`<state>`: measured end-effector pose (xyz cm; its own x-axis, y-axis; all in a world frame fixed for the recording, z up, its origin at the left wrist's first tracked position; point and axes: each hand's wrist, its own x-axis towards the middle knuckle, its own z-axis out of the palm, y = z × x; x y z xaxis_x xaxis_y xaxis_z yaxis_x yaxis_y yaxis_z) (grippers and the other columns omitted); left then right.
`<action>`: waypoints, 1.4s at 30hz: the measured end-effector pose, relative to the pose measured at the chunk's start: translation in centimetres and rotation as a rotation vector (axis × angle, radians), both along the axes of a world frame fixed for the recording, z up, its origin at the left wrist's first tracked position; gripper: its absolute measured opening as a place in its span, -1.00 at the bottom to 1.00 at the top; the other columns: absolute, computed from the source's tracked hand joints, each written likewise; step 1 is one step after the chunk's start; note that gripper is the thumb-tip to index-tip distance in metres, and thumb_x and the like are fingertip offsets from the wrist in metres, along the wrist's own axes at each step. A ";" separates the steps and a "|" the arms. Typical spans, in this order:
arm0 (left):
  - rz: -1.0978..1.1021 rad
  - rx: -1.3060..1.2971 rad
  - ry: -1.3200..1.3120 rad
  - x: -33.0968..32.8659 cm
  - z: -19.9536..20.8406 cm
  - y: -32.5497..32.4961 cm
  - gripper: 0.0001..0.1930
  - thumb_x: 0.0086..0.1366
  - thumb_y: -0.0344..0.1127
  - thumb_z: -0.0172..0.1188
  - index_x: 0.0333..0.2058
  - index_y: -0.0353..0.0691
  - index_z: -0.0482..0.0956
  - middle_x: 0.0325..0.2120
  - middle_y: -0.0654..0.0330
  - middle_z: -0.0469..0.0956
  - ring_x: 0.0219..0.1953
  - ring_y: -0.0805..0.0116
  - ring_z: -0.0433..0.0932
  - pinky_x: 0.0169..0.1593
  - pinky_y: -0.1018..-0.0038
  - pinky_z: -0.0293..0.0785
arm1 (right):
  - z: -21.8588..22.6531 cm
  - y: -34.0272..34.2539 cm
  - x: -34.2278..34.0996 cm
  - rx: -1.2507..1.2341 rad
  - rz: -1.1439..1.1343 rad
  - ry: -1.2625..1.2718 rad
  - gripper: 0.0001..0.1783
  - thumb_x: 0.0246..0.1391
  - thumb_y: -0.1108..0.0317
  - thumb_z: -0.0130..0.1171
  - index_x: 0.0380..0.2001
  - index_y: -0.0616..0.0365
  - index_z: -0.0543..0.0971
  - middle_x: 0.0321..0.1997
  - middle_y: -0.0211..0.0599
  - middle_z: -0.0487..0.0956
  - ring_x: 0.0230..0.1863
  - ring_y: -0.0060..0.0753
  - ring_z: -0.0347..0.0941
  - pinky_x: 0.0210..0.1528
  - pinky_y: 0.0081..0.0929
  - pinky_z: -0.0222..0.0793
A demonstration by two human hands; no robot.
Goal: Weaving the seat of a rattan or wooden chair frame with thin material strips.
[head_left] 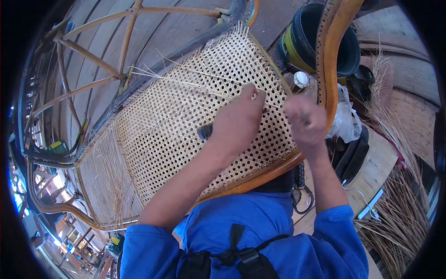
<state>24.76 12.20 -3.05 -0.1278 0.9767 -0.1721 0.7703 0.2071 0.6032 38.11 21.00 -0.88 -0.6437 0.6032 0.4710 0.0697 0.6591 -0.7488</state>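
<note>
A pale woven cane panel (162,135) with an open mesh of small holes fills a curved rattan frame (253,179) in front of me. Over the mesh, my left hand (239,118) is closed round several thin cane strands (186,83), whose loose ends trail to the upper left. My right hand (306,116), a little blurred, is closed near the panel's right edge, and a thin strand seems to stretch between the two hands. Beside my left wrist shows a short black thing (205,131), partly hidden; I cannot tell its kind.
At the upper right stands a dark bucket (346,46) with a yellow-green side, near a white-capped container (301,79) and a clear plastic bag (346,116). Loose cane strands (395,228) lie in a heap at the lower right. Another pole frame (93,56) stands at the upper left.
</note>
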 end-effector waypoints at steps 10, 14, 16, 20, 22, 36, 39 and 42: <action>-0.031 -0.055 0.086 -2.9 -1.8 1.3 -0.84 0.22 -0.26 0.06 -0.35 -0.20 0.52 -0.36 0.06 0.46 -0.38 0.05 0.56 -0.32 0.19 0.50 | 4.4 2.5 1.1 -0.711 0.082 0.212 -0.67 0.15 0.18 0.12 -0.50 0.25 0.43 -0.63 -0.47 0.30 -0.64 -0.65 0.18 -0.62 -0.60 0.09; 0.078 -0.032 -0.002 -3.0 -1.3 1.7 -0.82 0.22 -0.20 0.09 -0.31 -0.17 0.51 -0.34 0.10 0.45 -0.35 0.07 0.54 -0.27 0.22 0.49 | 4.2 3.2 1.5 -0.805 -0.085 0.365 -0.59 0.21 0.09 0.02 -0.56 0.20 0.35 -0.69 -0.55 0.09 -0.70 -0.71 -0.04 -0.67 -0.63 -0.17; 0.070 0.010 -0.031 -2.4 -1.2 2.1 -0.82 0.22 -0.21 0.09 -0.30 -0.17 0.50 -0.34 0.11 0.46 -0.34 0.08 0.54 -0.26 0.23 0.48 | 3.5 3.2 1.6 -0.790 -0.087 0.362 -0.58 0.22 0.09 0.02 -0.57 0.19 0.33 -0.69 -0.54 0.09 -0.71 -0.70 -0.04 -0.67 -0.63 -0.16; 0.013 -0.027 -0.064 -0.8 -1.3 2.6 -0.83 0.23 -0.24 0.09 -0.27 -0.16 0.52 -0.35 0.11 0.48 -0.31 0.10 0.54 -0.23 0.27 0.48 | 2.4 3.0 1.9 -0.815 -0.182 0.420 -0.57 0.22 0.08 0.01 -0.57 0.19 0.32 -0.70 -0.54 0.07 -0.71 -0.68 -0.04 -0.67 -0.63 -0.15; 0.011 -0.034 -0.103 -0.4 -1.4 2.7 -0.82 0.22 -0.27 0.09 -0.24 -0.16 0.54 -0.33 0.10 0.49 -0.29 0.09 0.54 -0.21 0.28 0.48 | 2.1 2.9 2.1 -0.840 -0.155 0.420 -0.57 0.22 0.08 0.00 -0.57 0.19 0.32 -0.70 -0.54 0.07 -0.71 -0.68 -0.04 -0.66 -0.63 -0.14; 0.115 -0.028 -0.130 -2.3 -1.8 1.1 -0.83 0.21 -0.26 0.08 -0.26 -0.14 0.53 -0.28 0.11 0.47 -0.31 0.06 0.55 -0.23 0.23 0.49 | 1.4 0.9 1.3 -0.626 -0.109 -0.002 -0.70 0.18 0.17 0.09 -0.44 0.22 0.46 -0.65 -0.48 0.32 -0.64 -0.72 0.10 -0.60 -0.67 0.07; 0.103 0.027 -0.163 -1.8 -1.8 2.0 -0.84 0.21 -0.29 0.08 -0.26 -0.13 0.54 -0.29 0.10 0.48 -0.31 0.08 0.55 -0.24 0.24 0.49 | 2.7 2.0 1.4 -0.764 -0.128 0.404 -0.69 0.19 0.17 0.08 -0.45 0.23 0.47 -0.65 -0.48 0.31 -0.67 -0.73 0.08 -0.62 -0.67 0.04; -0.010 0.020 -0.230 0.0 -1.6 3.2 -0.79 0.27 -0.25 0.03 -0.20 -0.13 0.56 -0.38 0.08 0.51 -0.32 0.04 0.53 -0.24 0.28 0.46 | 3.9 3.3 2.2 -0.722 -0.058 0.571 -0.67 0.19 0.17 0.08 -0.45 0.25 0.47 -0.67 -0.52 0.26 -0.69 -0.76 0.05 -0.64 -0.70 -0.02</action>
